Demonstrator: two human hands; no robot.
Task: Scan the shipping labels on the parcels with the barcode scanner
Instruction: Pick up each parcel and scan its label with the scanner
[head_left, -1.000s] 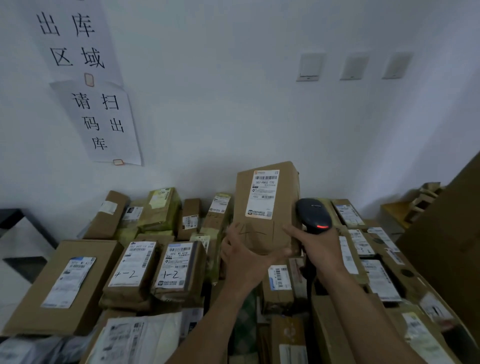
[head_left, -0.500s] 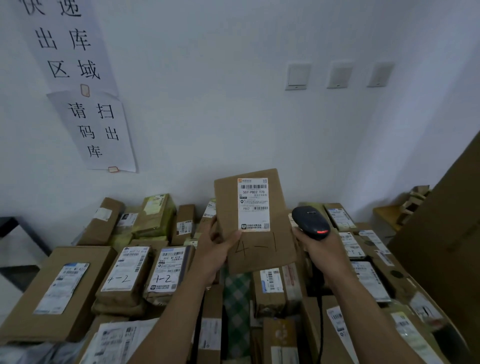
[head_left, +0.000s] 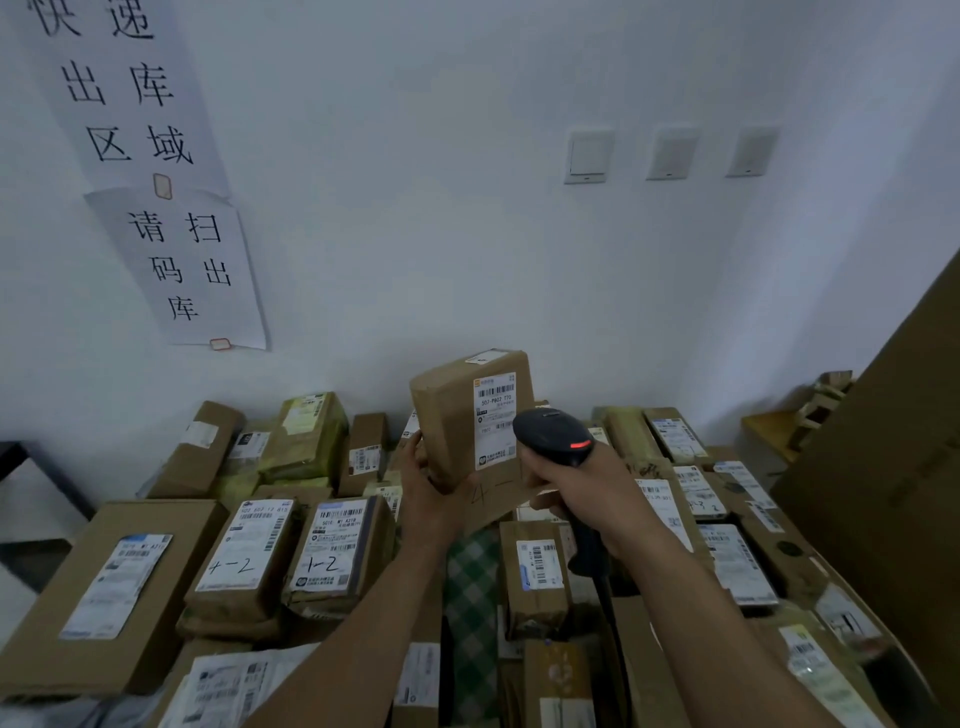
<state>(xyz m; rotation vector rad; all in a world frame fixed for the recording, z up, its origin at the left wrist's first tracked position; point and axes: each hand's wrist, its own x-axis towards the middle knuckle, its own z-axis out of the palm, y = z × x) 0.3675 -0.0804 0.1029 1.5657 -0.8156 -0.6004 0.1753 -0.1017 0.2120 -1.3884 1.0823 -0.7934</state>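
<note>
My left hand (head_left: 434, 491) grips the lower left corner of a brown cardboard parcel (head_left: 452, 415), held upright above the pile and turned a little to the right. Its white shipping label (head_left: 493, 415) faces me, with "4-1" handwritten below it. My right hand (head_left: 582, 486) grips the handle of a black barcode scanner (head_left: 553, 434). The scanner's head overlaps the label's lower right part, and a red light glows on it. A black cable runs down from the handle.
Many labelled cardboard parcels (head_left: 249, 551) cover the surface below, some marked "4-2" and "1-2". A green checked packet (head_left: 472, 587) lies between them. Paper signs (head_left: 182, 260) hang on the white wall at left. A large brown carton (head_left: 893, 493) stands at right.
The parcel has turned so its left side shows, and the scanner has moved left and up, from beside the parcel to in front of its label.
</note>
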